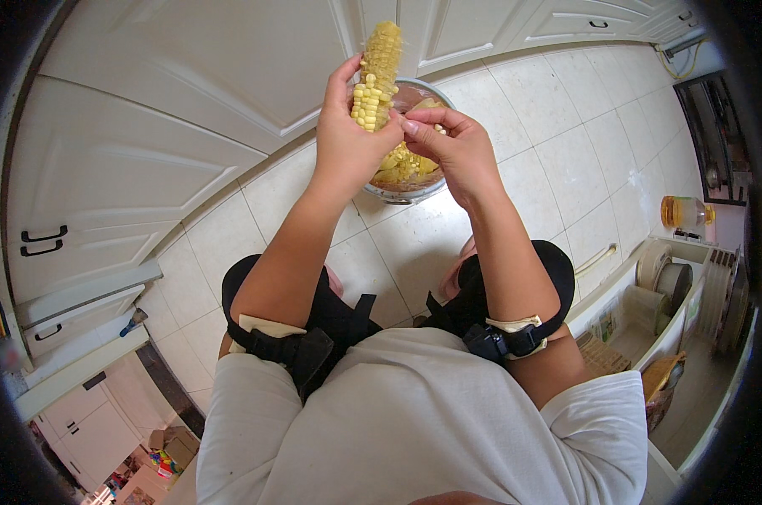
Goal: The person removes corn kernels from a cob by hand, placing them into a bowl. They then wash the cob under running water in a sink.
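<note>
My left hand (355, 132) is closed around the lower end of a corn cob (379, 60), which points up and away from me. Most of its far part is stripped bare, while a patch of yellow corn kernels (368, 104) still clings to the near side. My right hand (453, 145) is beside the cob's lower end, thumb and forefinger pinched together near my left thumb. A few pale kernels show within its curled fingers. Below both hands stands a round bin (418, 189) lined with clear plastic, holding loose kernels and yellowish husks or scraps (409, 165). My hands partly hide its inside.
White cabinet doors (185, 82) rise just beyond the bin and along the left. Pale tiles (387, 265) cover the floor. To the right are a bottle of yellow oil (684, 212) and an opened drawer (630, 328) with dishes and containers. My knees flank the bin's near side.
</note>
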Available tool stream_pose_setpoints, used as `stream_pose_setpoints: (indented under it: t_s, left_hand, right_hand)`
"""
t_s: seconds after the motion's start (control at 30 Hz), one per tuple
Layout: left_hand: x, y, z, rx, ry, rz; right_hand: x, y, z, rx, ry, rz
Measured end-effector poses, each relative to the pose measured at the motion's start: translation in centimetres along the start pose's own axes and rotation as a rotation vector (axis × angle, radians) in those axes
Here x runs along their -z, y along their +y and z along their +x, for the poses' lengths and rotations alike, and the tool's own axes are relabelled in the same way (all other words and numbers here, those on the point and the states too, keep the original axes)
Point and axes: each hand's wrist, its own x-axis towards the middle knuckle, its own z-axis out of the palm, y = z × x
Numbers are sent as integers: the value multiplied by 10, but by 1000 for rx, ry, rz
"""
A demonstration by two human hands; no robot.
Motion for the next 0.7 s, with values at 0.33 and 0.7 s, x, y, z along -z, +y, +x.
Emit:
stream_pose_setpoints:
  t_s: [0.33, 0.7]
  left_hand:
    - [3, 1, 1, 52, 18, -61]
    - [-4, 9, -4, -19, 4, -6]
  right_hand:
    - [8, 6, 6, -169, -131, 393]
    - [4, 13, 8, -239, -131, 672]
